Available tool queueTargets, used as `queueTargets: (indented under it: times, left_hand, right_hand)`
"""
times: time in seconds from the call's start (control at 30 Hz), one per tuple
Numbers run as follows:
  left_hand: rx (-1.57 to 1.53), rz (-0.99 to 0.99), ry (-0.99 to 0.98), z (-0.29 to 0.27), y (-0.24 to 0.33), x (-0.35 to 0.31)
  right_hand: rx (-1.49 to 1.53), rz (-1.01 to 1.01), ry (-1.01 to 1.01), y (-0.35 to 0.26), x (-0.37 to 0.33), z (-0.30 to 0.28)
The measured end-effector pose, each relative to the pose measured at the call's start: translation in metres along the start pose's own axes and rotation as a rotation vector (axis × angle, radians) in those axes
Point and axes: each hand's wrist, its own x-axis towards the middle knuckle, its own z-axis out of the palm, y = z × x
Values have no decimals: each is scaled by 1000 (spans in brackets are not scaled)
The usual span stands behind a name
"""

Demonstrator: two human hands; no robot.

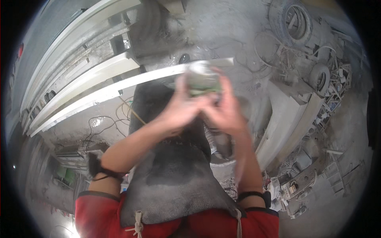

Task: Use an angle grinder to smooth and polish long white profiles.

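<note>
Both of my hands are raised in front of my body, around a blurred round thing (203, 75). It is whitish at the top with a green band lower down, and its kind cannot be made out. My left hand (183, 104) wraps its left side, the fingers smeared by motion. On the other side my right hand (225, 106) curls round it, thumb toward the left hand. Behind the thing runs a long narrow white strip (154, 75), passing close by the hands. A dark, worn apron (178, 174) covers my front, wet-looking in the middle.
Long pale slabs (91, 73) lie stacked at the left. Cables (109, 121) trail over the dusty floor. Two pale beams (291, 111) lie at the right, beside scattered rubble (331, 101). Dusty tyres (295, 25) sit at the far right.
</note>
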Motion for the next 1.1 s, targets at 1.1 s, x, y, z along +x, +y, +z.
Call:
queueTargets:
  times: [1.1]
  left_hand:
    - [-524, 326, 1436, -573, -61, -227]
  right_hand:
    - [-205, 95, 317, -101, -76, 145]
